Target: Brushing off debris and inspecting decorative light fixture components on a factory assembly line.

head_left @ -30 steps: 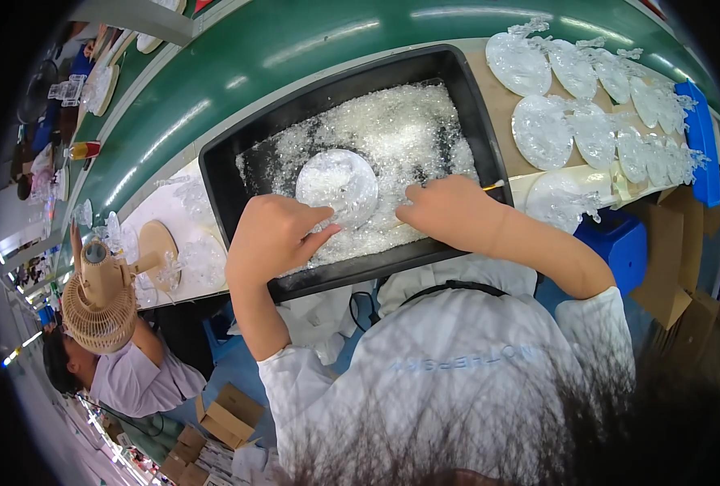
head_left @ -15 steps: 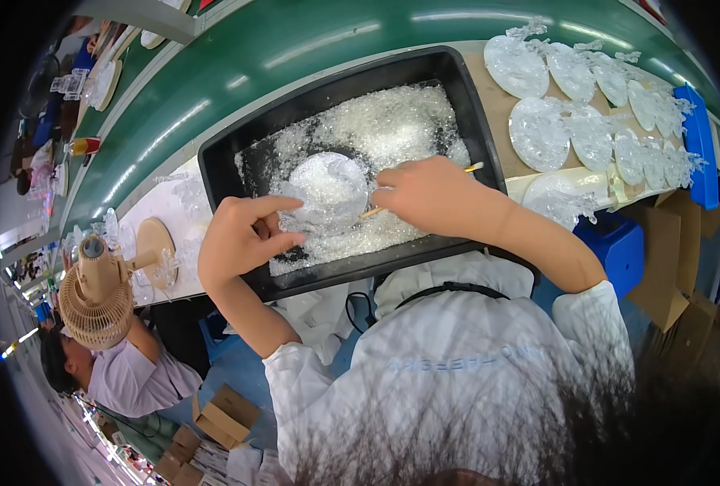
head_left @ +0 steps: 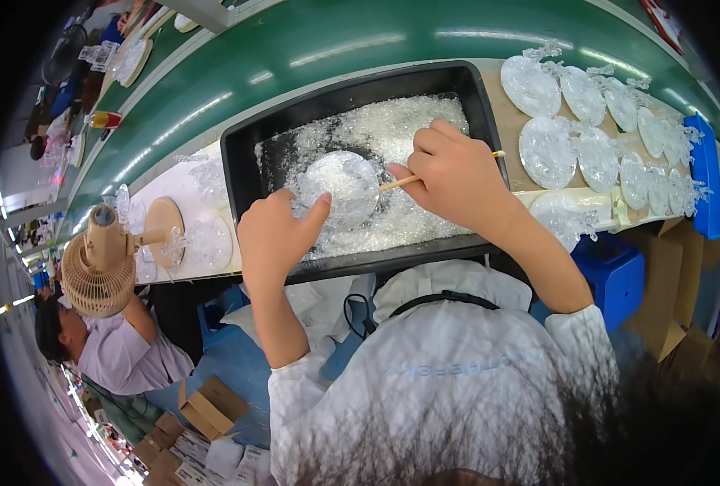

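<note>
A round clear disc (head_left: 344, 182), its middle heaped with sparkling granules, lies in a black tray (head_left: 368, 259) of loose clear granules (head_left: 376, 231). At the disc's left edge is my left hand (head_left: 277, 235), thumb stretched over the rim and forefinger apart from it; its other fingers are partly hidden. My right hand (head_left: 461, 182) is closed around a thin wooden stick (head_left: 399, 184) with a yellow band and a pale tip. The stick's bare end points at the disc's right rim; whether it touches is unclear. The pale tip sticks out beyond my knuckles.
Rows of clear discs with clear figures (head_left: 547, 154) stand right of the tray, before a blue bin (head_left: 704, 178). More clear pieces (head_left: 206, 243) and a beige fan (head_left: 97, 271) are at left, near another person (head_left: 125, 348). A green surface (head_left: 344, 44) runs behind.
My right hand has lifted and turned, tilting the stick's bare end up to the disc's right rim. My left hand has turned upright, its thumb now over the disc. The whole view has shifted slightly.
</note>
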A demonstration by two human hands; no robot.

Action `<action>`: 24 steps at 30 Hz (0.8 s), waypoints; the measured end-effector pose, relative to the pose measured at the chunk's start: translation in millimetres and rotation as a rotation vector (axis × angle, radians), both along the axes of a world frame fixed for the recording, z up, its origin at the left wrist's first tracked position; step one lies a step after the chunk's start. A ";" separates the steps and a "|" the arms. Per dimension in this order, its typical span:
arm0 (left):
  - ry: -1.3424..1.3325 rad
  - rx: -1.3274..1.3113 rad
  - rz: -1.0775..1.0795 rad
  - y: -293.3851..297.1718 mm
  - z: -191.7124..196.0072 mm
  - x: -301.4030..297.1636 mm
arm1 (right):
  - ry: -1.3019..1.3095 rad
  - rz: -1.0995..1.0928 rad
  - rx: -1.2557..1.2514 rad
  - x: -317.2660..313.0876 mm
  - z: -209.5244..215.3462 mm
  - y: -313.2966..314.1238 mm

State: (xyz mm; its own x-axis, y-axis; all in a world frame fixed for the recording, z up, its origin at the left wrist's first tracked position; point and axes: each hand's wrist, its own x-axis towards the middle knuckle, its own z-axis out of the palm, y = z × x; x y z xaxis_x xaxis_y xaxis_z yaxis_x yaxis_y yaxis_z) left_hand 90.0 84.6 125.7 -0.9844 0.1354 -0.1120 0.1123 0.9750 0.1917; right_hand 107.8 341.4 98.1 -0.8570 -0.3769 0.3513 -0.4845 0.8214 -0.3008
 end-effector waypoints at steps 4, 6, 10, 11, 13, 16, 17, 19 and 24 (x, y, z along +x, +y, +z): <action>-0.077 -0.058 0.052 2.5 -1.3 2.1 | 0.087 -0.041 -0.191 -1.3 4.2 -6.9; -0.068 0.214 0.088 1.5 -8.3 2.6 | 0.134 -0.050 -0.285 -2.2 7.3 -9.7; 0.051 0.299 0.045 16.7 -6.5 15.0 | 0.168 -0.023 -0.447 2.0 12.5 -2.6; 0.112 0.295 0.043 22.0 -1.5 19.4 | 0.173 -0.022 -0.451 2.5 13.4 -0.4; 0.177 0.286 0.039 28.0 4.1 27.5 | 0.181 0.017 -0.503 3.6 14.5 4.1; 0.433 0.164 -0.190 29.8 -6.0 31.8 | 0.169 0.028 -0.600 6.9 15.5 9.6; 0.493 0.086 -0.311 27.6 -7.8 33.1 | 0.174 0.019 -0.604 7.4 16.6 11.7; 0.553 0.006 -0.445 24.9 -7.2 34.5 | 0.277 0.086 -0.711 7.1 18.0 16.7; 0.574 -0.279 -0.682 18.7 -6.0 42.2 | 0.285 0.049 -0.801 12.8 18.8 34.4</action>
State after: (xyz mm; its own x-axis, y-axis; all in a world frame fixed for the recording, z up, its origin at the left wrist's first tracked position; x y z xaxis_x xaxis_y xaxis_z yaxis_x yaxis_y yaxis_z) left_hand 132.2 103.4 119.6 -0.6166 0.7461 0.2511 0.6827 0.6656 -0.3015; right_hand 120.6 375.7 116.9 -0.6842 0.0430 0.7280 -0.6598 0.3889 -0.6430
